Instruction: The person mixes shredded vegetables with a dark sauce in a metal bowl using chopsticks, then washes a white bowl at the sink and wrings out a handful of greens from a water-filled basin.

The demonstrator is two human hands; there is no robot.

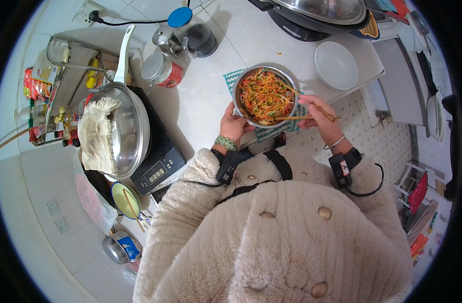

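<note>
A round stainless steel bowl (237, 99) full of shredded vegetables (268, 94), orange, pale and green, stands on a green and white patterned cloth (267, 133) near the counter's edge. My left hand (233, 124) grips the bowl's near left rim, thumb on top. In my right hand (320, 114) is a pair of wooden chopsticks (285, 118), spread apart, with their tips in the vegetables. That hand is at the bowl's right side. A green bead bracelet circles my left wrist and a metal bangle my right.
A white bowl (335, 66) stands near the counter edge at right. Left are an induction cooktop (161, 166) and a lidded pan (130, 128) with a cloth on its lid. Behind are a red-labelled jar (162, 71) and a blue-lidded glass pitcher (196, 36). A large lidded electric pan (318, 15) sits at the back.
</note>
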